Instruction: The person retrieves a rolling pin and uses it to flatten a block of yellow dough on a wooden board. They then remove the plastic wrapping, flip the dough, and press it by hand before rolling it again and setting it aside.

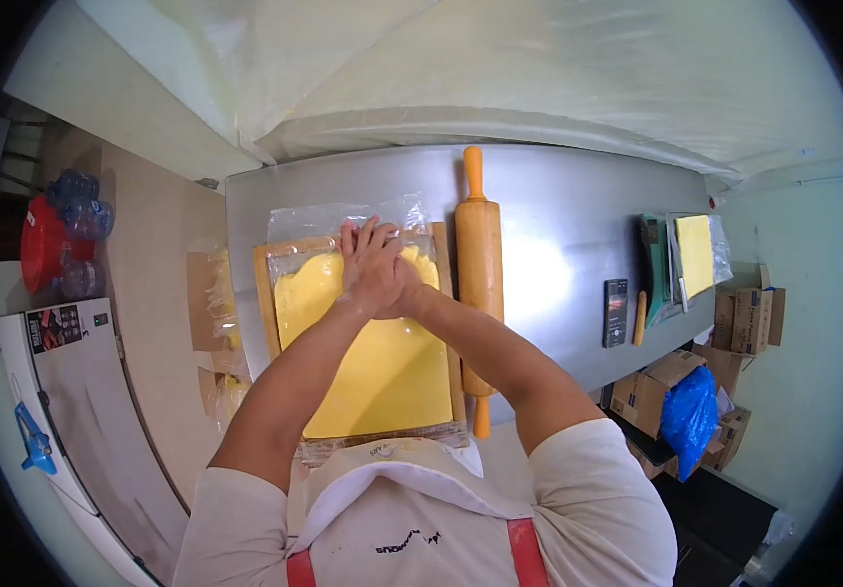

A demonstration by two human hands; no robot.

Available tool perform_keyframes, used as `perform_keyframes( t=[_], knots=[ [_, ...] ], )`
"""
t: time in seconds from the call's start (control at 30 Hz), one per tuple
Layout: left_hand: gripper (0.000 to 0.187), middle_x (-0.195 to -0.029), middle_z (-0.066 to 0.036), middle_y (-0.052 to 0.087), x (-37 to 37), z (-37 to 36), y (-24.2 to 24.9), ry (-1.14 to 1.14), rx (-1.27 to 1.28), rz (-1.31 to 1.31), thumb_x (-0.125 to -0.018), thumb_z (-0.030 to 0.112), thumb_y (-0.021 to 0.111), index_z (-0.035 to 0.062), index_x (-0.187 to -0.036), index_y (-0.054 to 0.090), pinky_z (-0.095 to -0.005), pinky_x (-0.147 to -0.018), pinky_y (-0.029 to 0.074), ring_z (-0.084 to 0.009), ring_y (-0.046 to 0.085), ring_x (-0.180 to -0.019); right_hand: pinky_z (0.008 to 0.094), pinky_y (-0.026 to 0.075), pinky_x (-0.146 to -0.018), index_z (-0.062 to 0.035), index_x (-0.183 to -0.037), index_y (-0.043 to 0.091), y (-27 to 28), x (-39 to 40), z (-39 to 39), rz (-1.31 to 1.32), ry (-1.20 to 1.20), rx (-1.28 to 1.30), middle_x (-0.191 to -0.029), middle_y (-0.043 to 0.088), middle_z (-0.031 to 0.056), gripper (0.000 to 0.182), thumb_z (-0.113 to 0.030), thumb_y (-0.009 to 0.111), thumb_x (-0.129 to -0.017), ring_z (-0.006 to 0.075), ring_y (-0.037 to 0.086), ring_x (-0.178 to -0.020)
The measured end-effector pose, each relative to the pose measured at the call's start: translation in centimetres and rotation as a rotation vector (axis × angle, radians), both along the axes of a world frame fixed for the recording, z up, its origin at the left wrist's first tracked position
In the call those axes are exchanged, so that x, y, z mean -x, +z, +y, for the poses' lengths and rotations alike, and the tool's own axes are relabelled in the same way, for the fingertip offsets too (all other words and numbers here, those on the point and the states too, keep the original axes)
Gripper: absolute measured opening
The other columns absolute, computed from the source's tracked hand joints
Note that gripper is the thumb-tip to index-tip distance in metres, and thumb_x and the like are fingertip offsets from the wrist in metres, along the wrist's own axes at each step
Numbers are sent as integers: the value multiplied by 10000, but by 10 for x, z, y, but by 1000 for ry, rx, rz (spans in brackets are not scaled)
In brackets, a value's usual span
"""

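A yellow slab (373,377) under clear plastic film (343,215) lies inside a wooden frame (267,293) on the metal table. My left hand (371,269) lies on top, its fingers spread and pointing toward the far edge of the frame. Beneath it is my right hand (407,292), mostly covered, so its fingers are hard to make out. Both hands press on the film over the upper part of the slab. Just right of the frame rests a wooden rolling pin (480,284) with orange handles.
On the metal table (558,205), to the right, are a phone (615,313), a wooden-handled tool (640,319) and a yellow sheet (694,256) on plastic sheets. Boxes and a blue bag (687,416) stand beyond. At left are a white freezer (99,411) and a red basin (40,245).
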State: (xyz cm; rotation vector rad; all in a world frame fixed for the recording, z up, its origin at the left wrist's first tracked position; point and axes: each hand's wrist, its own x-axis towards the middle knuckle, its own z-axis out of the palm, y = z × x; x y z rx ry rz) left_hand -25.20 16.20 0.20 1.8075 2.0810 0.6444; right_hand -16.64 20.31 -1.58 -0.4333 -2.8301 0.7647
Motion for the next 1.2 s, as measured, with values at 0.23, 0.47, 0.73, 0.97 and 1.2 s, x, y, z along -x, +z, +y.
perform_keyframes(
  t=[0.23, 0.47, 0.73, 0.97, 1.2],
  knots=[
    [329, -1315, -74, 515, -10, 7, -10, -33, -34, -36, -787, 208, 536, 69, -1044, 686, -570, -1164, 95, -296, 333, -1366, 434, 227, -1148, 27, -1460, 255, -2, -20, 7, -121, 46, -35, -1514, 257, 248, 823, -339, 581, -799, 382, 236, -1401],
    [297, -1303, -72, 526, -10, 9, -4, -43, -11, -52, -795, 200, 535, 80, -1002, 712, -571, -1163, 88, -292, 326, -1371, 470, 240, -1135, 77, -1426, 278, 17, -20, 9, -101, 35, 65, -1496, 255, 289, 813, -336, 577, -793, 419, 248, -1384],
    [251, -1332, -69, 517, -3, 32, -2, -153, 54, -24, -811, 201, 542, 100, -933, 738, -581, -1165, 57, -284, 269, -1413, 436, 198, -1161, 29, -1478, 219, -1, -17, 23, -2, -58, -19, -1548, 194, 245, 841, -338, 577, -812, 374, 185, -1433],
    [257, -1411, -52, 472, 0, 33, -1, -180, 146, -85, -821, 206, 536, 132, -928, 758, -586, -1175, 5, -281, 213, -1447, 485, 129, -1186, 84, -1471, 180, -9, -12, 13, -80, -56, -92, -1551, 117, 300, 920, -407, 574, -800, 434, 101, -1449],
    [256, -1501, -38, 408, 6, 49, -9, -263, 121, -67, -809, 192, 556, 218, -940, 774, -598, -1171, 3, -281, 184, -1469, 529, 123, -1178, 83, -1478, 162, -5, -10, 30, -13, -105, -43, -1556, 100, 299, 952, -447, 569, -800, 441, 93, -1449]
  ],
)
